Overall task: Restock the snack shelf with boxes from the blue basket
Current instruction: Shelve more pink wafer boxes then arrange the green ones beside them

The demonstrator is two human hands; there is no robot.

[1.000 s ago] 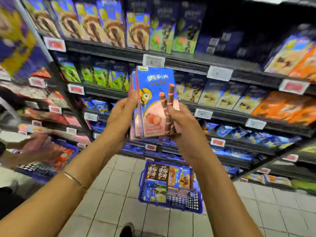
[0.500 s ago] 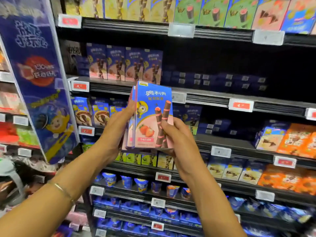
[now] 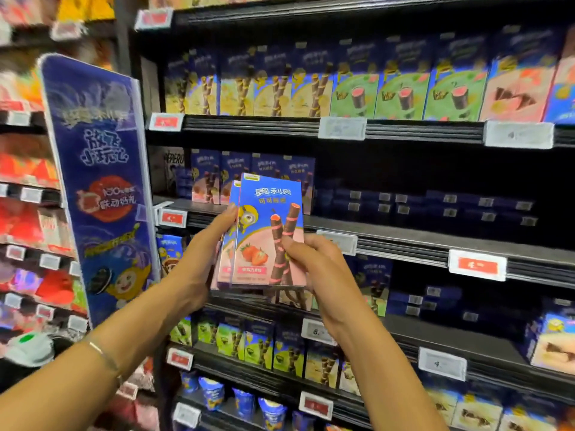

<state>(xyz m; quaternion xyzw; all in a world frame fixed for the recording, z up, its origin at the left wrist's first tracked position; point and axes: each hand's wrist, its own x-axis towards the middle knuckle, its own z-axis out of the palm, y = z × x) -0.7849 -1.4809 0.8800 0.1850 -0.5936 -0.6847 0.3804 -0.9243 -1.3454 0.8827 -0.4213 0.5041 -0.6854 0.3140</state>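
We read 奥利奥 in white on the stack of boxes (image 3: 267, 231). The blue banner (image 3: 102, 181) shows "100", a dark box (image 3: 174, 161) reads "EPERO", and a shelf tag (image 3: 315, 331) begins "5."

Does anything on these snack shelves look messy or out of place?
Nothing looks spilled or damaged. The middle shelf is unevenly stocked: strawberry boxes stand facing out only at its left end, matching the held boxes, while to the right dark blue boxes sit far back in shadow.
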